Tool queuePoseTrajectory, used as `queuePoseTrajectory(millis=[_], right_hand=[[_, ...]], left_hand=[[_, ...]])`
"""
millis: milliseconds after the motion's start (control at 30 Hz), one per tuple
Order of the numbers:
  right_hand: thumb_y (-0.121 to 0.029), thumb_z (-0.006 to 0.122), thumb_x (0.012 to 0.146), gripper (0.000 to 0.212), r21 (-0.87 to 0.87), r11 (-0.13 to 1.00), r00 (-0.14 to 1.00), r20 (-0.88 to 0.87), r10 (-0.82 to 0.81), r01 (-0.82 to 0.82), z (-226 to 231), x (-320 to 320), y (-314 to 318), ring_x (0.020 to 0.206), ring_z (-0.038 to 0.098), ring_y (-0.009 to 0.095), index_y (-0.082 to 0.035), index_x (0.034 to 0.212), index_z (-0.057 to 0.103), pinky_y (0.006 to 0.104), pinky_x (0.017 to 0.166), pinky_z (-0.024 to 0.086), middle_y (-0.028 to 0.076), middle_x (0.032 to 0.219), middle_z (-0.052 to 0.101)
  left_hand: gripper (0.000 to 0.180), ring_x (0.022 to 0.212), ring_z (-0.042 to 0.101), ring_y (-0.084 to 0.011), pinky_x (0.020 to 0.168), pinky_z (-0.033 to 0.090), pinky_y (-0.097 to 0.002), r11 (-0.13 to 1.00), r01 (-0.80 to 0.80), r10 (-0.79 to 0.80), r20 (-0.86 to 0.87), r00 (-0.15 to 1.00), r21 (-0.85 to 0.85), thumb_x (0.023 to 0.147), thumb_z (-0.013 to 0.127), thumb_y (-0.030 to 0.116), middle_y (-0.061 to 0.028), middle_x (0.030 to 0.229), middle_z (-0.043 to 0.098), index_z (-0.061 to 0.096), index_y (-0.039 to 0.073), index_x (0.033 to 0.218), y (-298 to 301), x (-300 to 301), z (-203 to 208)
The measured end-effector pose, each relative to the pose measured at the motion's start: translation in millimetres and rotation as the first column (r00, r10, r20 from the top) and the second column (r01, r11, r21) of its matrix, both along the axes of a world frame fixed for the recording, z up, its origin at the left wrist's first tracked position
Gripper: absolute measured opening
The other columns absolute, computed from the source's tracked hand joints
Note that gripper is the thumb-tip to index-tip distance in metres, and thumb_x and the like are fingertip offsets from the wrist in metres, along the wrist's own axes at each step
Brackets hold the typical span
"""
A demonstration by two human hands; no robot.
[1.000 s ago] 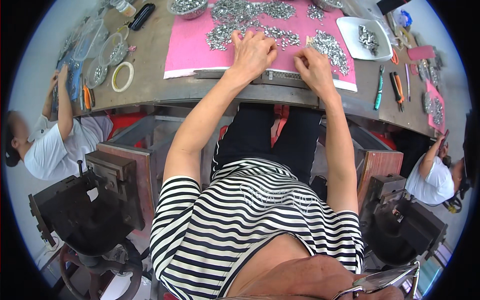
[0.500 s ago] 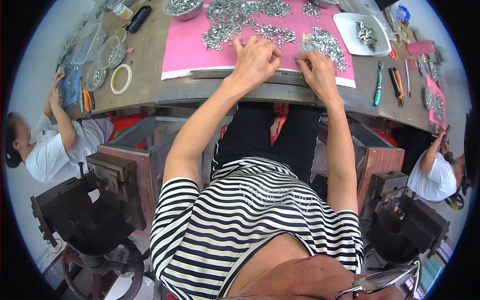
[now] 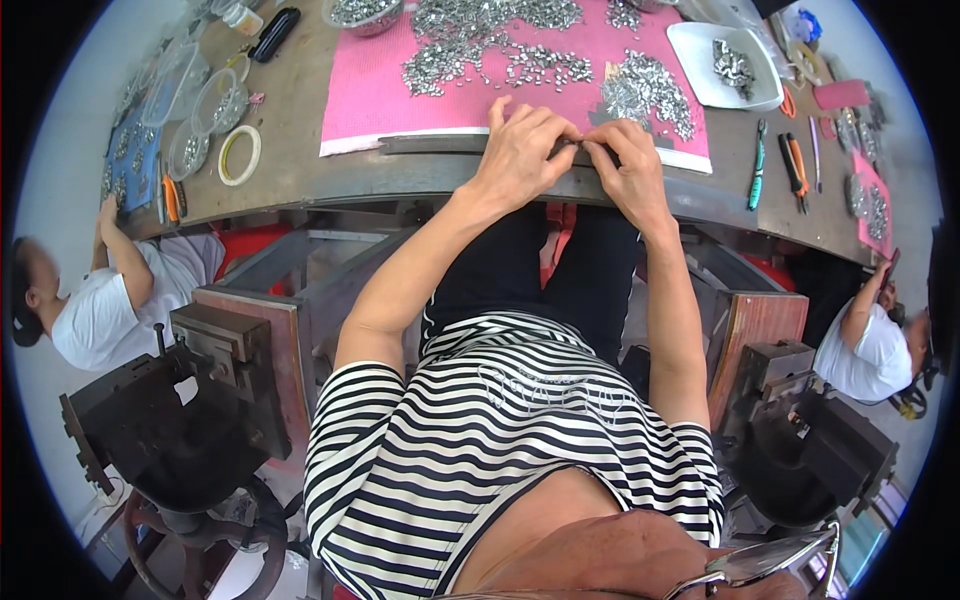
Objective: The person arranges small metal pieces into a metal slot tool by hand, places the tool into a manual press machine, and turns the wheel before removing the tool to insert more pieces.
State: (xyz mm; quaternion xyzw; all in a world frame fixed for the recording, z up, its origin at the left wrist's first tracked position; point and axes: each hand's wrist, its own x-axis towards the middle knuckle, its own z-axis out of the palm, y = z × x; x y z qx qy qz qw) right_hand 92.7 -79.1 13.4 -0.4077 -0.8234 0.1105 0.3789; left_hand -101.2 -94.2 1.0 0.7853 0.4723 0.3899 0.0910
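Note:
My left hand (image 3: 524, 152) and my right hand (image 3: 632, 172) meet fingertip to fingertip over the near table edge, each closed in a pinch. Whatever sits between the fingertips is too small and hidden to make out. Beneath the hands runs a long dark metal bar (image 3: 432, 145) along the front border of a pink mat (image 3: 365, 110). Beyond my right hand lies a heap of small silvery metal pieces (image 3: 650, 90). Another spread of such pieces (image 3: 440, 65) covers the mat beyond my left hand.
At right are a white tray (image 3: 690, 75) of metal pieces, a teal-handled tool (image 3: 757, 165) and orange-handled pliers (image 3: 796, 170). A tape roll (image 3: 240, 156) and plastic tubs (image 3: 218, 105) sit at left. Heavy vises (image 3: 180, 400) flank me. Two people in white sit farther off.
My right hand has moved slightly left, away from the heap, and both hands have come nearer to me. Their fingertips, apart before, now meet. The co-worker at left has lowered their hands.

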Motion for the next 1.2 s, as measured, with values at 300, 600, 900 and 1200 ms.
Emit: queuePoseTrajectory(millis=[300, 600, 900, 1200], right_hand=[[-0.004, 0.067, 0.09, 0.008, -0.094, 0.995, 0.999, -0.042, -0.017, 0.013, 2, -8, 12, 0.08, 0.063, 0.03, -0.001, 0.097, 0.07, 0.0383, 0.073, 0.048, 0.012, 0.087, 0.065], [-0.006, 0.063, 0.09, 0.023, 0.091, 0.996, 0.983, 0.182, -0.034, 0.018, -2, -13, 78, 0.099, 0.064, 0.038, 0.002, 0.11, 0.068, 0.046, 0.086, 0.052, 0.02, 0.106, 0.066], [-0.004, 0.056, 0.093, 0.027, -0.079, 0.985, 0.939, 0.297, 0.172, -0.155, 4, -11, 39, 0.122, 0.058, 0.037, 0.007, 0.117, 0.065, 0.0452, 0.104, 0.046, 0.022, 0.128, 0.063], [0.0, 0.061, 0.092, 0.017, -0.223, 0.974, 0.999, -0.036, 0.037, -0.044, 24, 12, 34, 0.087, 0.069, 0.034, 0.0, 0.105, 0.071, 0.04, 0.076, 0.054, 0.016, 0.098, 0.071]], left_hand=[[0.01, 0.085, 0.058, -0.0268, 0.099, 0.039, -0.0452, 0.991, -0.014, 0.009, 0.031, 0.999, 0.135, 0.085, 0.073, 0.011, -0.0055, 0.085, 0.061, 0.065, 0.008, 0.09, 2, 1, -8], [0.041, 0.129, 0.053, -0.0345, 0.116, 0.02, -0.0666, 0.996, -0.076, 0.077, -0.021, 0.997, 0.049, 0.095, 0.065, 0.021, -0.0112, 0.136, 0.06, 0.058, 0.01, 0.134, 33, -2, 3], [0.047, 0.147, 0.024, -0.0526, 0.107, 0.011, -0.0835, 0.989, 0.001, -0.068, -0.443, 0.894, -0.151, 0.103, 0.048, 0.027, -0.0019, 0.158, 0.042, 0.05, 0.012, 0.148, 48, -26, 6], [0.029, 0.143, 0.038, -0.0414, 0.113, 0.009, -0.0744, 0.982, 0.013, -0.046, -0.176, 0.983, -0.188, 0.097, 0.063, 0.025, 0.0012, 0.131, 0.069, 0.072, 0.019, 0.124, 21, -41, 12]])
